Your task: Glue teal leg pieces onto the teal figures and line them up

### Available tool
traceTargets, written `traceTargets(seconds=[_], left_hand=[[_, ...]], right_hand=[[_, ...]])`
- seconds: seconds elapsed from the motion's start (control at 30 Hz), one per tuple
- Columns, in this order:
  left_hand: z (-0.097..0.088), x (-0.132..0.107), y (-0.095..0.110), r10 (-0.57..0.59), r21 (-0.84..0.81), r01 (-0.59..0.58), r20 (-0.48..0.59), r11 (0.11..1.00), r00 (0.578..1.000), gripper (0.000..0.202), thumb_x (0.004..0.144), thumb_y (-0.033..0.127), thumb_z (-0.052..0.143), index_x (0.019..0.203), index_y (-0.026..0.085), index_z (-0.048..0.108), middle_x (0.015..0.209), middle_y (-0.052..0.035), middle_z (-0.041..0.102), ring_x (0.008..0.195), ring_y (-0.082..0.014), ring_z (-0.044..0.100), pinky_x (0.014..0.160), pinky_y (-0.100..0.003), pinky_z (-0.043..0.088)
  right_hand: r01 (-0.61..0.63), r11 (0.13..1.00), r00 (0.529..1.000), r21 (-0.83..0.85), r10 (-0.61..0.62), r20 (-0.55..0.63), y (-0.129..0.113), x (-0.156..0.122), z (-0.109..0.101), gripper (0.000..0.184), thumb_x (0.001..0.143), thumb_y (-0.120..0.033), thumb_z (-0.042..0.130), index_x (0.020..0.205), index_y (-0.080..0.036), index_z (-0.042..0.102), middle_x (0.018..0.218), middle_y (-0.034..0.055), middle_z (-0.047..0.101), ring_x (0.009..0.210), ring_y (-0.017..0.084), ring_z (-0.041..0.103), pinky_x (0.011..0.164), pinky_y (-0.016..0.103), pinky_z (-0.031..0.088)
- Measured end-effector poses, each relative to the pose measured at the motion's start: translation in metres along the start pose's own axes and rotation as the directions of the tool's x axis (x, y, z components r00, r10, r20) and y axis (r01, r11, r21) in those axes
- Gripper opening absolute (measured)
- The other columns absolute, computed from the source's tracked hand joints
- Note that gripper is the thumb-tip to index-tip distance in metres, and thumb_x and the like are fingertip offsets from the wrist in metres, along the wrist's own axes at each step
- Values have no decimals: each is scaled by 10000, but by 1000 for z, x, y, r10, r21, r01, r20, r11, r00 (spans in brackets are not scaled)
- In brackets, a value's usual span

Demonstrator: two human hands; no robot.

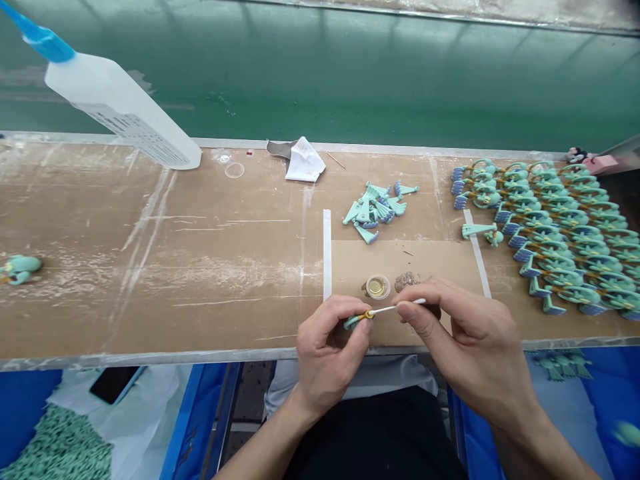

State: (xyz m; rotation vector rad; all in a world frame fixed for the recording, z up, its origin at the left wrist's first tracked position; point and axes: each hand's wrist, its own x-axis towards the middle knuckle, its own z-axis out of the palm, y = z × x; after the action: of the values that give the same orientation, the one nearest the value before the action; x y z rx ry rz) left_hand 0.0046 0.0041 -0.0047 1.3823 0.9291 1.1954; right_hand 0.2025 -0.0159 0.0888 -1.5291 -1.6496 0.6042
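Pinched in my left hand (pixel 336 353) is a small green toy figure (pixel 353 321) with an orange-yellow part; my fingers hide most of it. My right hand (pixel 463 347) grips a white cotton swab (pixel 389 309) between thumb and forefinger. The swab's far end meets the orange-yellow part. Just beyond my hands stands a small round cup (pixel 377 287) of yellowish liquid. Beside it sits a brownish lumpy piece (pixel 406 281), partly behind my right hand. Farther back lies a loose pile of green fan-shaped parts (pixel 370 210) with blue-purple ends.
Rows of assembled green figures (pixel 560 233) fill the right side. A tall white bottle (pixel 125 110) with a blue nozzle stands at back left, near a white cloth (pixel 305 161). Blue bins flank my lap; a phone (pixel 116 385) rests in the left one.
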Motion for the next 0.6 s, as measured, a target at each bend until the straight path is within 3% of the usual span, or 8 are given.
traceTargets(seconds=[0.27,0.47,0.6], left_hand=[[1,-1,-2,7,16,-7,-25,1000,1000,91,1094,150,836,1137,221,874,1087,-118,871,999,-255,837,876,-375,688],[1,-1,-4,17,-3,-17,-24,1000,1000,113,1105,136,824,1145,224,882,1097,-108,864,996,-243,837,900,-373,685],[-2,-1,-4,19,-11,-19,-7,1000,1000,147,1128,122,784,1175,225,878,1096,-96,863,993,-227,837,904,-353,669]], right_hand=[[-169,984,973,49,175,-151,15,-11,-4,82,1165,-254,828,1124,-317,860,981,-36,858,858,180,776,752,312,544],[-20,991,997,-131,10,-74,34,4,10,129,1177,-209,769,1065,-239,826,914,11,815,768,189,667,750,345,491],[20,990,999,-136,-16,30,42,10,15,119,1171,-277,799,1062,-236,827,902,20,810,804,217,711,752,351,500]])
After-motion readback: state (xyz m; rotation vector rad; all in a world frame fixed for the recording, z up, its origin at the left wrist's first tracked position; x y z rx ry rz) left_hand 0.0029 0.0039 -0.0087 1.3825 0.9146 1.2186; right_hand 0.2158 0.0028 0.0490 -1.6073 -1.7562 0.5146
